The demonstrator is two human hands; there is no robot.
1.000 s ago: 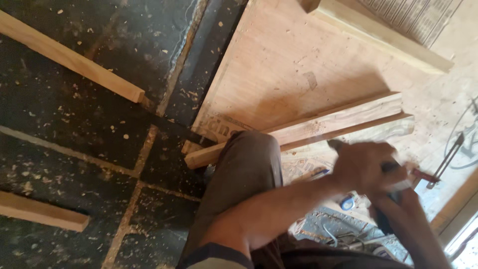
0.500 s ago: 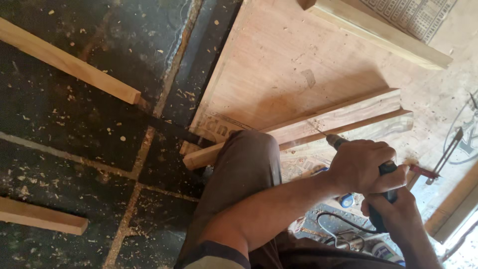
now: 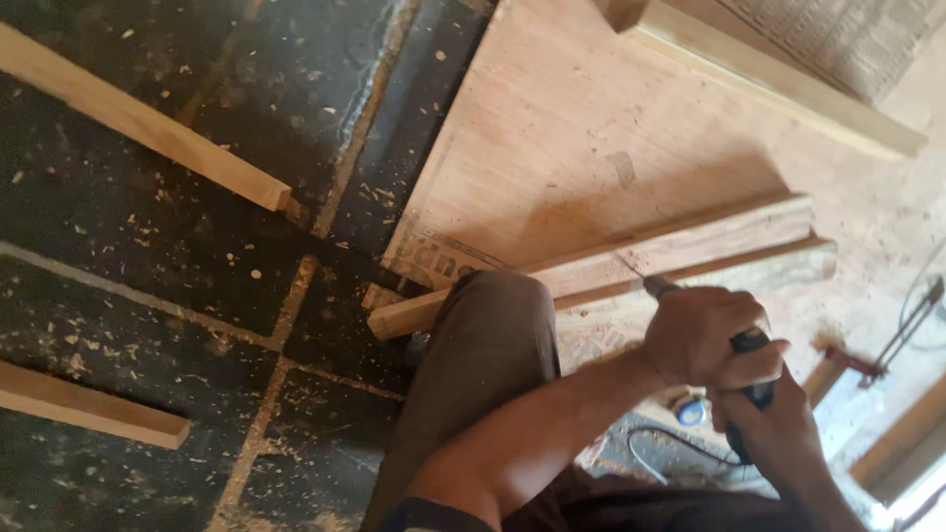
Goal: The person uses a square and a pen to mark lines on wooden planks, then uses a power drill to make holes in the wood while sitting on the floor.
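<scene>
both hands grip what looks like a chisel against wooden batten.

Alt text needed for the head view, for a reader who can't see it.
Both hands, left hand and right hand, grip a power tool whose tip meets a wooden batten lying on a plywood sheet. A knee rests beside it; loose battens lie on the dark floor.

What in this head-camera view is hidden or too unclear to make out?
- Tool: only a dark handle and a metal tip show; the left hand and right hand cover the rest, so its kind is unclear.
- Where the tip meets the wooden batten: too small to tell whether it touches.
- Batten's middle: hidden behind the knee.
- Red clamp-like item: blurred.
- Plywood sheet: cut off by the top edge.
</scene>
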